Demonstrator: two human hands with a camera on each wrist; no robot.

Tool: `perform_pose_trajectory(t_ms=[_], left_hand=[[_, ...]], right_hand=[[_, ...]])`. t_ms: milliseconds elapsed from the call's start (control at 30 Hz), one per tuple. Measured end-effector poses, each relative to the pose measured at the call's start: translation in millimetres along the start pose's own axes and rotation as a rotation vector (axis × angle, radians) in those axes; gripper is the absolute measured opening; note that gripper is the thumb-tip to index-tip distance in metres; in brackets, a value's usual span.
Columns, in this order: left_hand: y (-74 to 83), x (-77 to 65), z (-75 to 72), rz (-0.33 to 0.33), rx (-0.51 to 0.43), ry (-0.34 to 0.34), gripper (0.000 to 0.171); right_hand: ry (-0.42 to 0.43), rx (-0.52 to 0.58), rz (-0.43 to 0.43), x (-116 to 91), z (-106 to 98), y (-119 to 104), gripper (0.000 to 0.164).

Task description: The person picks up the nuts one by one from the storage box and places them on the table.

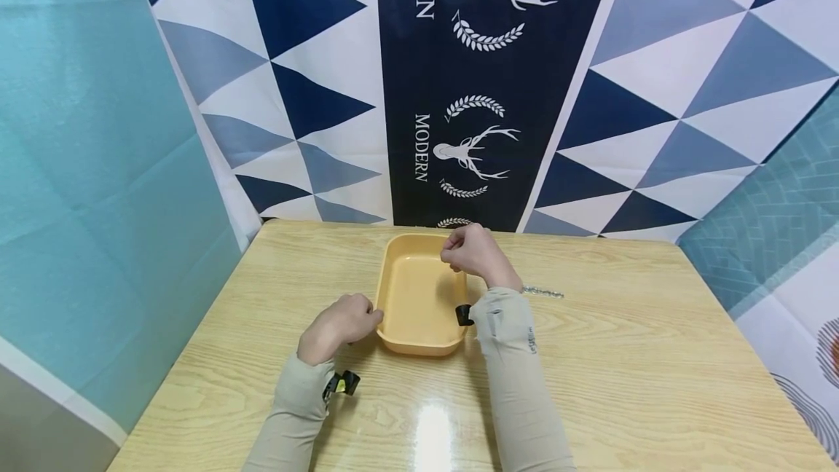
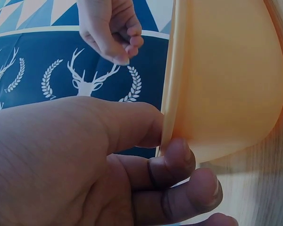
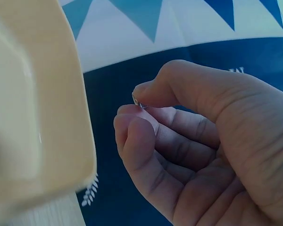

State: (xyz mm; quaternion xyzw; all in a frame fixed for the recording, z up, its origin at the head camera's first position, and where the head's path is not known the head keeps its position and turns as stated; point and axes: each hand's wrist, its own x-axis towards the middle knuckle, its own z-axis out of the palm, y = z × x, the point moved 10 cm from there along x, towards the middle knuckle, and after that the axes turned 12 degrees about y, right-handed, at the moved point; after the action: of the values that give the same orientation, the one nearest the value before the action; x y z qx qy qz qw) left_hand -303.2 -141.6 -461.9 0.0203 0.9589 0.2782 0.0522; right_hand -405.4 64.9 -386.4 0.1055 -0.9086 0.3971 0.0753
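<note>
A pale yellow-orange plastic tray [image 1: 414, 297] with raised walls sits on the wooden table. My left hand [image 1: 341, 323] pinches its left rim, with the thumb on one side and curled fingers on the other, as the left wrist view shows. Over the tray's far right corner is my right hand [image 1: 481, 253], raised with its fingers curled. Between its thumb and fingertips it pinches a small shiny metal piece [image 3: 138, 101]; most of that piece is hidden, and I cannot tell its kind. Just right of the right wrist, a thin silvery chain-like strip [image 1: 542, 292] lies on the table.
The wooden table [image 1: 629, 370] ends at the back against a patterned cloth [image 1: 328, 93] with triangles and deer heads. A teal cloth [image 1: 111, 166] hangs on the left side. Black wrist cameras sit on both sleeves, the right one close to the tray's right wall.
</note>
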Motion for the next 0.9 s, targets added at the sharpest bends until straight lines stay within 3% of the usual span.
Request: perform_pose_trajectory(t_ms=[900], left_hand=[[-0.6,1.9,4.4,-0.018,-0.001,-0.016,0.039]], right_hand=[[0.046,-0.165,0.071,-4,-82,76,0.014]])
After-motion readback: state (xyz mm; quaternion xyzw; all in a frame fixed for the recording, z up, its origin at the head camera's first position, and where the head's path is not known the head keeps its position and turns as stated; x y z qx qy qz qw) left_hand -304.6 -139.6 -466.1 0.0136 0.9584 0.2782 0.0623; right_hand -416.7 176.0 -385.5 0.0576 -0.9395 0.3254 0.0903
